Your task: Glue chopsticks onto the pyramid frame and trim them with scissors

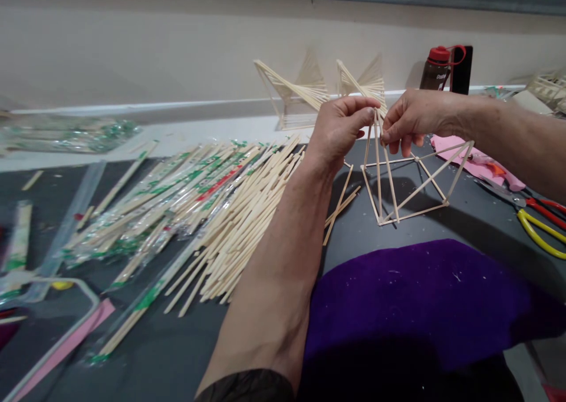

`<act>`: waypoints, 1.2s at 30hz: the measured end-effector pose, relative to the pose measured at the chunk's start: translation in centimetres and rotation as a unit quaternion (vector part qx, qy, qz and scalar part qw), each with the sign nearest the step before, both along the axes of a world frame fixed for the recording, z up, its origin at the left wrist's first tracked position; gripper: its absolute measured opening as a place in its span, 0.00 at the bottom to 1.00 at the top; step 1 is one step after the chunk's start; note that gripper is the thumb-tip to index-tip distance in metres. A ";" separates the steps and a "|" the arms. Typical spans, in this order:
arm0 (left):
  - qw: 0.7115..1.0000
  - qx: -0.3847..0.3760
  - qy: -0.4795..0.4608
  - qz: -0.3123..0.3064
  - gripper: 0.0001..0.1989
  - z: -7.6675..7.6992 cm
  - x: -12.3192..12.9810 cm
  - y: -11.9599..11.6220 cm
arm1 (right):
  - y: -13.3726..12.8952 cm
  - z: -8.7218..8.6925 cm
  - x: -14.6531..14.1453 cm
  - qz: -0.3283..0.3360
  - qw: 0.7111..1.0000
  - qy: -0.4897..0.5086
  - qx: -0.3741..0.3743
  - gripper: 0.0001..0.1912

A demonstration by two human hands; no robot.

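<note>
A frame of joined wooden chopsticks (413,213) stands on the grey table, with two raised corners. My left hand (338,125) is closed at its nearer peak, thumb and forefinger pinching the stick ends where they meet. My right hand (407,119) is closed beside it, its fingers around the upper part of a chopstick (390,175) that slants down to the frame's front edge. The fingers partly hide the joint at the top. A few loose chopsticks (339,210) lie crossed just left of the frame.
Loose chopsticks (247,231) and wrapped chopsticks (172,184) lie left of my arm. Two finished-looking stick structures (294,89) stand by the wall. Pliers (522,201) with red and yellow handles, pink cloth (460,160) and a red-capped bottle (435,69) are right. Purple cloth (420,302) lies in front.
</note>
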State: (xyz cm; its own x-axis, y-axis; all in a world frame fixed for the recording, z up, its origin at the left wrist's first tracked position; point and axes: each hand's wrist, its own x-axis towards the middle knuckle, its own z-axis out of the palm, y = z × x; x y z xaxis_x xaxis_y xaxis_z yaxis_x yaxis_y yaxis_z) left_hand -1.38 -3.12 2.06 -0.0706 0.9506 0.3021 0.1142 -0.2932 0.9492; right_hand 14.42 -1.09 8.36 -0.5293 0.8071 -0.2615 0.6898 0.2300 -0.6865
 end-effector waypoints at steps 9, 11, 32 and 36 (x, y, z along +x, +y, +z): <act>1.000 0.002 -0.001 -0.001 0.06 -0.2 -0.1 0.2 | 1.0 -0.5 0.3 0.013 1.000 -0.003 -0.001 0.07; 1.000 0.003 -0.001 -0.001 0.05 -0.2 -0.1 0.2 | 1.1 -0.6 0.3 0.010 1.000 -0.005 0.001 0.06; 0.999 -0.027 -0.020 -0.024 0.06 0.2 -0.1 -0.1 | 0.8 -0.4 0.2 0.007 0.999 -0.023 0.024 0.07; 0.999 -0.028 -0.020 -0.021 0.06 0.3 0.0 -0.1 | 0.7 -0.2 0.1 0.005 0.999 -0.027 0.022 0.07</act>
